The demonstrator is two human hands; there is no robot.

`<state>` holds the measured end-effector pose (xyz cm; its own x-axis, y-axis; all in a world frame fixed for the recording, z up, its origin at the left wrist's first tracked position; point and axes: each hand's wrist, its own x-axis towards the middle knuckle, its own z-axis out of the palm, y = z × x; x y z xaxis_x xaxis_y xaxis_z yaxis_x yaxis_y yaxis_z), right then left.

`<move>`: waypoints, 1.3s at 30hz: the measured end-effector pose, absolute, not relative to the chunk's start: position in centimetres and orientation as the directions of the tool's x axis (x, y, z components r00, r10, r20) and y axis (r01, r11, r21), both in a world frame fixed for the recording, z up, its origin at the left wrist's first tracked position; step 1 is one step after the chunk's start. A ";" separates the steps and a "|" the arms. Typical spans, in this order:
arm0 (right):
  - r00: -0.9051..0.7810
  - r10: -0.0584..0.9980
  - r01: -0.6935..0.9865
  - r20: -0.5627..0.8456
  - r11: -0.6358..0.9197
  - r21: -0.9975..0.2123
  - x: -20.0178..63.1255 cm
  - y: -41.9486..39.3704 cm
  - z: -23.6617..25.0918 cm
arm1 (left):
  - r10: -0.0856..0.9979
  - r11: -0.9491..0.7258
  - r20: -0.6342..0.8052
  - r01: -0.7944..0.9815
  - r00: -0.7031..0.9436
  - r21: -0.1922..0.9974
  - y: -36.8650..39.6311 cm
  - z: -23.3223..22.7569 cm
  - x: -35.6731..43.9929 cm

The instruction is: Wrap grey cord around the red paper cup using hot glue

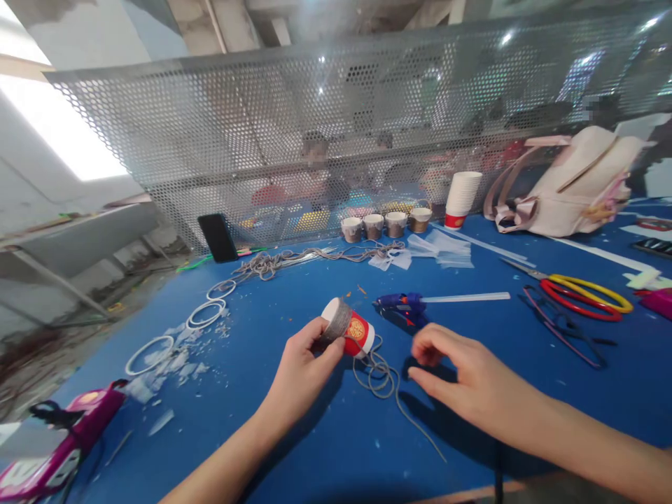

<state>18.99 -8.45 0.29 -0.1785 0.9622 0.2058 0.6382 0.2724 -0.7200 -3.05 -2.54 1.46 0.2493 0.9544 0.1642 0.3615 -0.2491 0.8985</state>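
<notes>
My left hand grips a red and white paper cup lying on its side, tilted above the table. Grey cord is wound round part of the cup, and its loose end trails in loops onto the blue surface. To the right, my right hand hovers apart from the cup, fingers curled with a gap between thumb and forefinger and nothing visible in it. Just beyond it lies a blue hot glue gun with a clear glue stick sticking out of its back.
Several cord-wrapped cups stand by the mesh divider, beside stacked paper cups and a pale backpack. Scissors and glasses lie right. White rings, a phone and a purple power strip are left.
</notes>
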 end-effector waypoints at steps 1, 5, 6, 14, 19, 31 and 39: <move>-0.146 0.971 0.562 0.187 0.237 -0.792 18.0 -8.0 -0.1 | 0.950 -0.269 0.182 0.369 0.254 0.889 -2.7 1.4 -3.0; -0.112 0.991 0.035 0.067 0.071 -0.997 14.6 -5.6 -2.1 | 0.927 -0.363 0.274 0.423 0.257 0.830 -3.2 0.8 -3.0; -0.145 0.989 -0.071 0.033 0.023 -0.997 14.1 -5.3 -2.4 | 0.918 -0.390 0.301 0.444 0.259 0.807 -3.3 0.6 -3.0; -0.199 0.973 -0.323 -0.118 -0.178 -0.929 13.0 -6.2 -2.4 | 0.788 -0.610 0.497 0.566 0.362 0.555 -3.9 0.3 -3.0; -0.240 0.963 -0.305 -0.126 -0.198 -0.931 13.3 -6.6 -1.7 | 0.657 -0.731 0.620 0.562 0.429 0.387 -4.3 0.3 -3.2; -0.079 0.997 0.180 -0.009 0.005 -0.984 14.4 -6.6 -0.6 | 0.678 -0.707 0.628 0.573 0.384 0.414 -4.4 0.8 -3.1; -0.208 0.917 0.398 0.340 0.397 -0.827 14.8 -7.0 -0.4 | 0.767 -0.633 0.510 0.589 0.390 0.502 -4.1 0.5 -3.1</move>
<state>14.85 -6.96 -0.44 -0.2079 0.9171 0.3402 0.3982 0.3970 -0.8269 -3.11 -4.11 0.51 0.3897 0.7666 0.5103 0.5890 -0.6335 0.5018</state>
